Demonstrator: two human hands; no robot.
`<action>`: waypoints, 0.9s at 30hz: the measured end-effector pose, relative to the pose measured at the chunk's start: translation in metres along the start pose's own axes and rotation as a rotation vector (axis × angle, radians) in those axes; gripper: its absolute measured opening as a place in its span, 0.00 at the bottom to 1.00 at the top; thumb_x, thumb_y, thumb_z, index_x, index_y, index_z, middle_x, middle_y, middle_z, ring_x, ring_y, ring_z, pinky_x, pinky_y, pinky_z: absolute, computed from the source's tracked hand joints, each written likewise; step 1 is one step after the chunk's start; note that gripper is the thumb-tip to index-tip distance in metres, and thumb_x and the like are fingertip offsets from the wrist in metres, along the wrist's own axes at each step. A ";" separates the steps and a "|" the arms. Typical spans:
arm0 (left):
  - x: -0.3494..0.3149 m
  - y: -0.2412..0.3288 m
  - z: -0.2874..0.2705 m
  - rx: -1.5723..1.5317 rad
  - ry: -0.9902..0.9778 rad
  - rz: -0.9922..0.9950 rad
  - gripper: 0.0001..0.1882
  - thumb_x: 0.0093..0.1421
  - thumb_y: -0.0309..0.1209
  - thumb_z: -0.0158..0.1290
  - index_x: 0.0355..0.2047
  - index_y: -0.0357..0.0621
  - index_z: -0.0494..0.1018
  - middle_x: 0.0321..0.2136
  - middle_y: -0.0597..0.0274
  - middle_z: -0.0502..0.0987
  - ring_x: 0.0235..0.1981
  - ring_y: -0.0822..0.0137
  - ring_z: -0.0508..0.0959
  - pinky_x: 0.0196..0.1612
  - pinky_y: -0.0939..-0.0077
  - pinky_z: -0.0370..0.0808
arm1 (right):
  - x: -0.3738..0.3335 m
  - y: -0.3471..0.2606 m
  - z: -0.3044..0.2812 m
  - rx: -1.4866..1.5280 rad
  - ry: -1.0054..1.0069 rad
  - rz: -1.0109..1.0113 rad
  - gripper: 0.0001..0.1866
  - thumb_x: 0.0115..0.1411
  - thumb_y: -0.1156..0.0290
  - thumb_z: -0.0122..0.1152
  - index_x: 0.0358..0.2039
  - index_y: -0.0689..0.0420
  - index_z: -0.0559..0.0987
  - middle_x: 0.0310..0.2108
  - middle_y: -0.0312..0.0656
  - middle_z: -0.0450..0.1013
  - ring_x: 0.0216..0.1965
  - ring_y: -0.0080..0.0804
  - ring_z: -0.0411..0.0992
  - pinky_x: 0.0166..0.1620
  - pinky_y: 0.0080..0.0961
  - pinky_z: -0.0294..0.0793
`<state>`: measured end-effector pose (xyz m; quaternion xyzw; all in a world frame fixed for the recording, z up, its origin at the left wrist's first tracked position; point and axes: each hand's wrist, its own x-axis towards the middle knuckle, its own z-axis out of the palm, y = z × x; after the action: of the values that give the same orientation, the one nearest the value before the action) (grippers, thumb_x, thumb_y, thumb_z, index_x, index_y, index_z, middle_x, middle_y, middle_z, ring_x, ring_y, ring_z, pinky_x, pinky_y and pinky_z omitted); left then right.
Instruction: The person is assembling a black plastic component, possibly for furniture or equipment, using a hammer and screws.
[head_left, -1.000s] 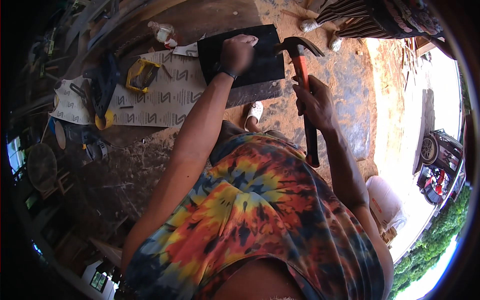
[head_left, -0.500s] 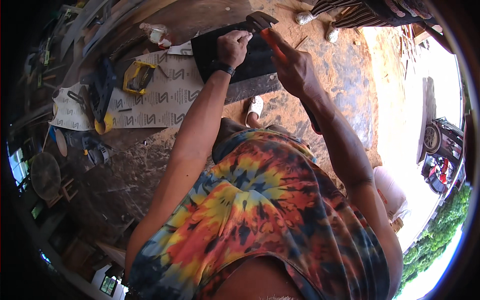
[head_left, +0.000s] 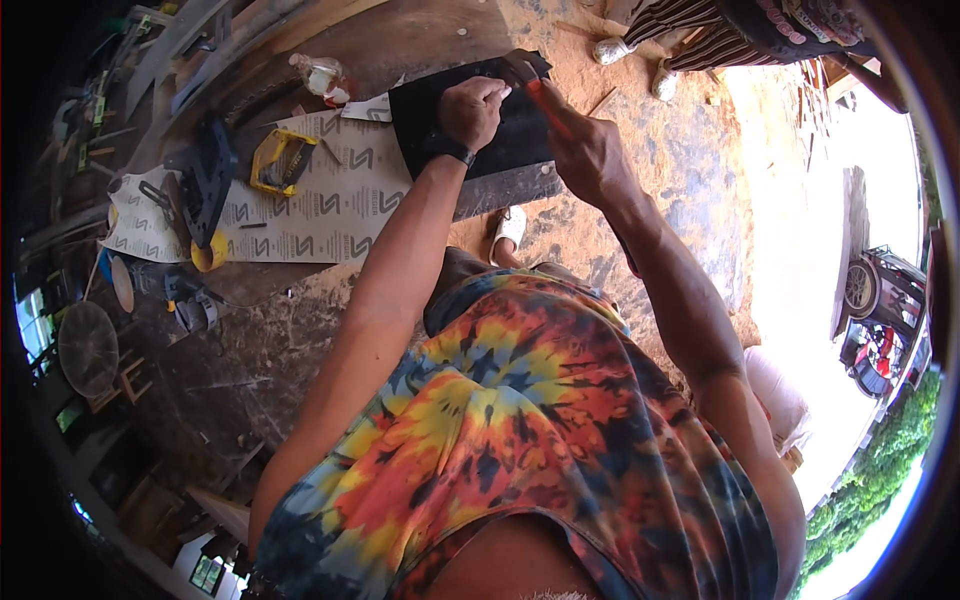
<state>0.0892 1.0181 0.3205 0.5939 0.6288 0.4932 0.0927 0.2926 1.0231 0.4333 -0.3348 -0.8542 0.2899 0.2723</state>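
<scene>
Hammer and right hand have swung left since the head view's frame of a second ago, from beside the black sheet to over its far right part. In the head view now, the sheet lies on the dark table, at the right end. The right hand is wrapped around the hammer's handle; the left hand, its fingers drawn in, is over the sheet's middle — whether it pinches anything small cannot be told.

The hammer looks head-heavy and rigid, so a firm hold low on the handle should give the most control. The sheet seems thin, light and fairly smooth, likely to slide if not pressed flat; its near edge and right corners look the best places to grip.

To the right, the table edge drops to the dusty floor, which gives the right arm room; the other person's shoe is well off on the far side. Leftward is tighter — a printed sheet adjoins the black one, with a yellow-framed object on it and a clear bottle beyond.
</scene>
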 end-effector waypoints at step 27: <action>-0.001 0.012 0.000 0.049 0.035 0.043 0.02 0.57 0.23 0.56 0.29 0.44 0.78 0.28 0.56 0.81 0.32 0.54 0.82 0.36 0.62 0.79 | -0.038 0.000 -0.027 0.075 0.088 0.391 0.32 0.57 0.79 0.57 0.64 0.57 0.71 0.29 0.64 0.76 0.30 0.55 0.81 0.33 0.36 0.78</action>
<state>0.0975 1.0150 0.3288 0.6007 0.6292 0.4900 0.0565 0.3340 1.0035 0.4417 -0.4964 -0.7489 0.3536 0.2603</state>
